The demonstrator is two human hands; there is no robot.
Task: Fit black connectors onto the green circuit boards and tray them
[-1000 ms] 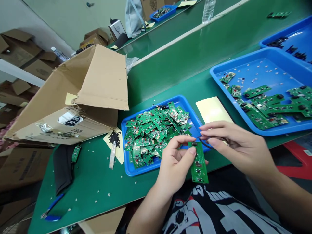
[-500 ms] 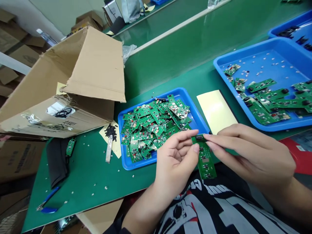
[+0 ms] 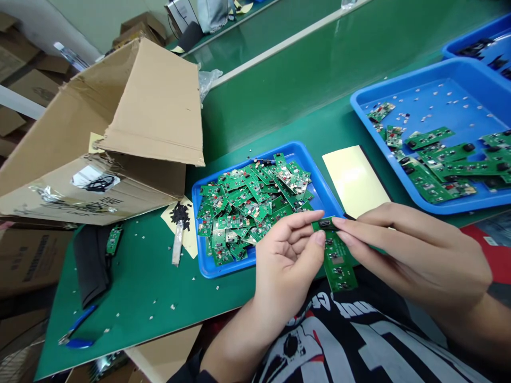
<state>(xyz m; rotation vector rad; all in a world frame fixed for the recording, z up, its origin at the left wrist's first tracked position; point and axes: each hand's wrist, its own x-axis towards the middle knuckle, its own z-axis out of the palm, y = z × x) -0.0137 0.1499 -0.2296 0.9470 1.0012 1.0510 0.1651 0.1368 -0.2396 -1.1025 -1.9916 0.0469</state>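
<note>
My left hand grips a long green circuit board between its thumb and curled fingers, above the table's front edge. The board slants down toward my shirt. At its upper end sits a small black oblong part. My right hand is closed in a pinch, thumb and index fingertip touching the right end of that black part. What lies between those fingertips is hidden. A thin dark tip pokes out just above the right index finger; its kind is unclear. Behind the hands, a blue tray holds a heap of similar boards.
Another blue tray with boards and small white bits stands at right. A yellow sheet lies between the trays. At left are a cardboard box, black strips on yellow paper, dark folded material and blue-handled cutters.
Both hands stay nearly in place around the board. The right hand has shifted slightly rightward, and more of the dark tip shows above its index finger. The whole view has moved a little.
</note>
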